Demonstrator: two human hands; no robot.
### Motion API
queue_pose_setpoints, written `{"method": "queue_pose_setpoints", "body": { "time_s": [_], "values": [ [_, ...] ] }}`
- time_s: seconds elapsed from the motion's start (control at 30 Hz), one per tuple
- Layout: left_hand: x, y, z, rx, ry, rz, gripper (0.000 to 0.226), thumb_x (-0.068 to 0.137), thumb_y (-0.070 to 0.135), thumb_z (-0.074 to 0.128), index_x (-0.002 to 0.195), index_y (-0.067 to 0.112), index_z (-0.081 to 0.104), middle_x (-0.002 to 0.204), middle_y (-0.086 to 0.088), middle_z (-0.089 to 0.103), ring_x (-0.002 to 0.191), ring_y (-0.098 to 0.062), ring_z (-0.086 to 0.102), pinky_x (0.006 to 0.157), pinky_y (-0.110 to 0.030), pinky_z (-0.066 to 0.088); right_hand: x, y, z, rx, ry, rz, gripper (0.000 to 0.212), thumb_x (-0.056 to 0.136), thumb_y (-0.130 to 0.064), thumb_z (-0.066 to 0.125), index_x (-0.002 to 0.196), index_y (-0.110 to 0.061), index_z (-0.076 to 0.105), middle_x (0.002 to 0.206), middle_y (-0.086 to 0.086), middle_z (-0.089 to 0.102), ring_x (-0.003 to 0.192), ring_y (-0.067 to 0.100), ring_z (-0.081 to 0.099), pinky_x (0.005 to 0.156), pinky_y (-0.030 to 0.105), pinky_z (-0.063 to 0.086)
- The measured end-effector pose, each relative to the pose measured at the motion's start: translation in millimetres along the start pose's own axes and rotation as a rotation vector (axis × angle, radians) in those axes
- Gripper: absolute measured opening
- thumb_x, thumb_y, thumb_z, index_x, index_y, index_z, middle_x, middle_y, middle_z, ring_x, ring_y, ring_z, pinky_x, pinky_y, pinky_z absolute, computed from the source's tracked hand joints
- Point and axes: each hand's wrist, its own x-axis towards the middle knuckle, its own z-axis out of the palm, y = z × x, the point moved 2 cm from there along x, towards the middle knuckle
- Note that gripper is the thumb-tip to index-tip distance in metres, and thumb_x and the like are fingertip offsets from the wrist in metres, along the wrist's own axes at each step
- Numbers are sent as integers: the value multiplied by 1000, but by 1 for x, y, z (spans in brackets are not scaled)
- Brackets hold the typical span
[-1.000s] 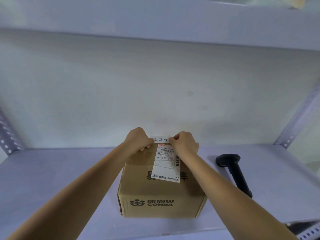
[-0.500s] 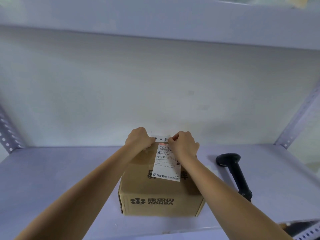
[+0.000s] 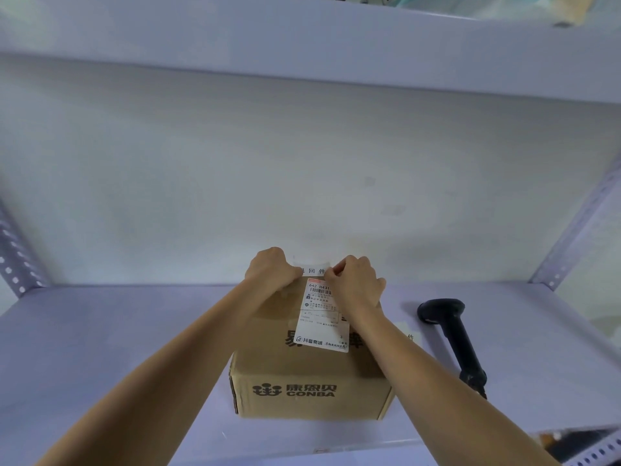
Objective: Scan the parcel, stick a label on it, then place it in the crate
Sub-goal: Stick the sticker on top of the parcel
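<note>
Risk: small label pinched between left hand and right hand at parcel far top edge; could crease, stick crooked, overhang. Scanner near shelf right edge.

Shelf: pale lilac-grey board, smooth, spanning the whole width.
Upper shelf: same pale colour, overhead (some blurred items show at its top right edge, too unclear to name).
Back wall: plain off-white, with a faint smudge right of centre.
Uprights: perforated metal posts, one at the left, one at the right, both slanting in this wide view.
</note>
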Motion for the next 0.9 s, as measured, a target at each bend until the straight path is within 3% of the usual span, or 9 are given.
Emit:
{"method": "queue_pose_setpoints", "body": {
  "time_s": [0.1, 0.2, 0.23, 0.3, 0.37, 0.43, 0.5, 0.77, 0.9],
  "values": [
    [-2, -4, 0, 52, 74, 33, 33, 87, 31, 62, 65, 9, 49, 83, -17, 61, 77, -30, 58, 60, -30, 40, 0, 2, -1, 30, 14, -2, 27, 91, -34, 54, 108, -14, 57, 112, 3, 56, 100, 23, 58, 89, 39, 35],
    [-15, -13, 5, 37, 216, 227, 15, 93, 20, 52, 82, 10, 54, 98, -14, 63, 90, -30, 59, 67, -32, 41, -3, 5, -2, -6, 5, -123, 30, 94, -26, 48, 122, -15, 52, 125, 4, 52, 112, 24, 53, 92, 41, 35],
    [-21, -15, 8, 44, 247, 321, 11, 94, 18, 49, 95, 10, 56, 106, -10, 61, 99, -28, 58, 75, -31, 43, -4, 6, -2, -43, 6, -199, 33, 95, -23, 45, 127, -16, 50, 131, 3, 50, 118, 24, 50, 95, 42, 34],
    [-30, -17, 15, 137, 223, 490, 32, 98, 21, 42, 125, 12, 55, 134, -5, 55, 125, -24, 48, 100, -34, 39, -9, 6, 0, -130, -30, -368, 42, 97, -21, 40, 139, -17, 44, 145, 1, 44, 134, 22, 38, 104, 45, 30],
    [-34, -16, 22, 267, 149, 565, 46, 100, 28, 34, 144, 18, 43, 156, 3, 37, 146, -18, 26, 117, -38, 22, -13, 5, 3, -206, -114, -494, 49, 97, -23, 36, 146, -18, 38, 157, -2, 32, 148, 18, 19, 115, 48, 17],
    [-35, -16, 26, 362, 96, 571, 51, 101, 35, 27, 151, 23, 33, 161, 5, 26, 151, -14, 12, 121, -39, 8, -15, 4, 6, -270, -175, -558, 49, 99, -28, 32, 147, -20, 37, 160, -5, 26, 151, 17, 7, 118, 51, 9],
    [-34, -17, 27, 415, 78, 552, 54, 101, 39, 24, 152, 23, 29, 161, 5, 26, 151, -14, 9, 122, -39, 4, -16, 3, 6, -312, -196, -572, 47, 100, -31, 29, 146, -23, 39, 158, -5, 31, 151, 17, 7, 118, 53, 8],
    [-38, -18, 26, 512, 185, 390, 59, 98, 45, 21, 144, 15, 44, 153, 1, 42, 148, -19, 22, 121, -42, 4, -18, 0, 2, -358, -160, -489, 46, 98, -34, 31, 137, -18, 51, 148, -3, 47, 148, 21, 21, 118, 53, 9],
    [-45, -36, 12, 344, 217, 248, 63, 99, 45, 23, 151, 10, 28, 161, -6, 25, 150, -20, 14, 122, -40, 8, -22, 15, -16, -152, -47, -454, 46, 100, -31, 34, 144, -21, 43, 157, -2, 33, 150, 19, 14, 120, 47, 5]
  ]
}}
